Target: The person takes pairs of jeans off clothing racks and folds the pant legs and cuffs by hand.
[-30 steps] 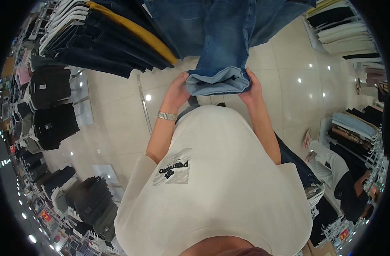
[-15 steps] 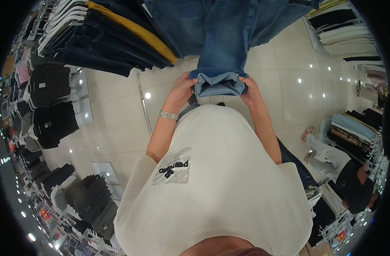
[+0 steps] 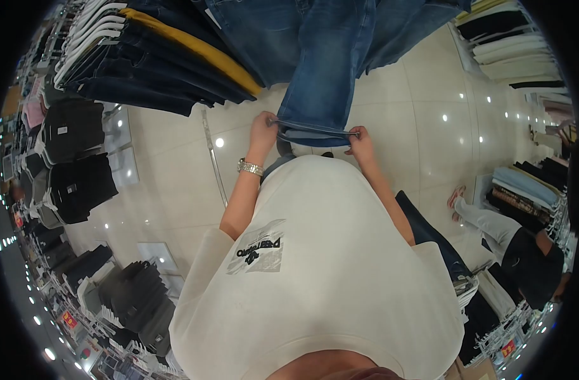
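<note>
A blue pair of jeans (image 3: 318, 85) hangs from the top of the view, with one leg reaching down toward me. The hem (image 3: 311, 128) of that leg is stretched flat between my two hands, its opening drawn into a narrow slit. At its left end, my left hand (image 3: 263, 130) pinches the edge; a metal-band watch (image 3: 250, 167) is on that wrist. Closed on the opposite end of the hem is my right hand (image 3: 362, 145). Pale denim inside the leg shows between the folded edges.
Dark trousers (image 3: 150, 73) and a mustard pair (image 3: 194, 47) hang on white hangers at upper left. Black garments (image 3: 80, 187) are racked at left. Folded clothes (image 3: 527, 187) sit at right, near a person in a black top (image 3: 533, 269). Glossy tiles (image 3: 391, 164) cover the floor.
The leg opening, gaping wide before, is now pulled flat. My left hand moved slightly left and my right hand slightly down and left. The person at right shifted a little.
</note>
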A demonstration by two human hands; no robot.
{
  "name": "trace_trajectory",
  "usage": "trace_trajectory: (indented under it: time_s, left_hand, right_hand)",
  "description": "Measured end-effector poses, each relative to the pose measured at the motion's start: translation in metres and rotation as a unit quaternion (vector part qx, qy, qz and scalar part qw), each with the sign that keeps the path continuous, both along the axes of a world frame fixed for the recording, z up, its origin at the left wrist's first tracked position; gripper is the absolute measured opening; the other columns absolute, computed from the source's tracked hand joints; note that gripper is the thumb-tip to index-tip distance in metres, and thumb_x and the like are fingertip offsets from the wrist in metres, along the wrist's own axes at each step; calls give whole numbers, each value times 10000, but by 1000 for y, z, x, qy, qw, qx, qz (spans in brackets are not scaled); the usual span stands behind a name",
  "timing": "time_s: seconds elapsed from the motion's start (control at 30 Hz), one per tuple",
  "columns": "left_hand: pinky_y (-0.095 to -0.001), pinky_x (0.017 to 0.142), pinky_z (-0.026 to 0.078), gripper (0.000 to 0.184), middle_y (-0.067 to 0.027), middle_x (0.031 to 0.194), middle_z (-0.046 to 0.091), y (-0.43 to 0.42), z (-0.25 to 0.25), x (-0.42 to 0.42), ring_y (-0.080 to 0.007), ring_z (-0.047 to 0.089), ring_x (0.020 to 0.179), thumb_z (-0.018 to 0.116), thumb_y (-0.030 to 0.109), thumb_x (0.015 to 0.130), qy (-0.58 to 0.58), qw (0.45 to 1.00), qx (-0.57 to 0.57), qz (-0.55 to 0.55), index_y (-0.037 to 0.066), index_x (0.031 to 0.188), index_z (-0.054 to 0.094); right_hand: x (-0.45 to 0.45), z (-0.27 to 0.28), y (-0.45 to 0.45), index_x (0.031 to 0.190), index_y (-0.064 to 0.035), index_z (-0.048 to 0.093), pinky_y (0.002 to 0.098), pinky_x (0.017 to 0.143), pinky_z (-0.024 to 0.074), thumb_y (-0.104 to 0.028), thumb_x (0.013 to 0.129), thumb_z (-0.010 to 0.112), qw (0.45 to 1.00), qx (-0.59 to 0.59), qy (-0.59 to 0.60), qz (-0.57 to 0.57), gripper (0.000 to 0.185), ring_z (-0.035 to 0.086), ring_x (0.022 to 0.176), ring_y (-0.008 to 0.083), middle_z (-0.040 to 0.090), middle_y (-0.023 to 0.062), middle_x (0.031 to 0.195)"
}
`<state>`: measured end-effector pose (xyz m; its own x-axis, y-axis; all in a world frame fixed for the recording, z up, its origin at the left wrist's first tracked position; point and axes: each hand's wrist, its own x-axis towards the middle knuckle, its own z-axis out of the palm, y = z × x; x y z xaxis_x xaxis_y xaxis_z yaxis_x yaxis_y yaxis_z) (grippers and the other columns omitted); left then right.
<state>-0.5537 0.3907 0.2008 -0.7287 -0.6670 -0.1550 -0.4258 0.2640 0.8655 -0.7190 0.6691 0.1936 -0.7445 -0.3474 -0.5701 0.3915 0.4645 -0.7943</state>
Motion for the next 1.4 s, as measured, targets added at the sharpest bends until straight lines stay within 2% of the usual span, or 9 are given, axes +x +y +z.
trace_trajectory:
  time_s: [0.07,0.17,0.37,0.47,0.67,0.77,0.97,1.17,1.4]
  left_hand:
    - [-373,581,489,187,-151,696,618,12,11,1,-282,624,566,595,32,825,-53,995,79,32,21,1012,610]
    - [-416,575,486,215,-147,639,624,21,14,4,-308,627,538,590,19,809,-90,993,60,54,37,1023,610]
    - [-420,610,506,244,-176,645,663,20,-24,32,-298,669,592,566,47,814,-170,985,8,4,49,1051,622]
    - [-410,615,523,302,-192,705,681,27,-45,43,-297,680,605,533,66,832,-191,979,77,5,38,1117,630]
    - [-398,602,544,382,-216,837,701,32,-76,57,-287,695,607,480,62,854,-206,958,198,21,12,1209,614]
    - [-325,511,575,417,-148,813,651,29,-82,62,-216,672,583,429,-10,857,-186,954,233,22,-1,1257,545]
    - [-376,553,537,393,-207,769,687,33,-61,54,-262,689,582,464,21,845,-173,965,189,50,13,1213,600]
    - [-327,578,615,437,-161,941,679,29,-60,45,-218,682,620,374,-55,880,-134,971,196,18,28,1272,549]
    - [-325,780,595,509,-149,1251,596,23,-33,37,-217,664,972,411,-41,869,-77,950,299,-40,58,1358,507]
  right_hand:
    - [2,-18,3,1047,-32,528,360,468,579,-54,875,539,1000,2,19,-3,173,591,675,177,545,86,826]
    - [2,-20,7,1062,-35,543,363,480,585,-57,875,530,1000,25,19,7,189,585,673,177,547,90,831]
    - [8,-28,12,1145,-56,575,361,536,586,-85,881,528,997,55,-23,49,270,599,690,182,572,97,825]
    - [15,-31,18,1154,-49,608,360,598,569,-88,888,506,991,102,-44,77,287,628,725,191,628,123,823]
    - [35,-124,59,1100,-47,671,394,651,540,-124,914,467,963,143,138,185,286,668,644,231,678,153,741]
    - [33,-95,47,1080,-46,684,384,598,536,-114,911,458,987,103,68,101,290,652,604,222,660,131,714]
    - [23,-63,40,1119,-55,680,314,548,510,-47,907,440,994,98,13,56,320,576,609,160,583,77,712]
    - [24,-32,27,1148,-56,669,310,576,532,-63,939,451,996,63,1,55,302,598,644,149,615,81,762]
    - [17,-51,26,1179,-57,649,280,557,547,-50,929,449,999,-16,-6,33,321,616,598,146,653,98,827]
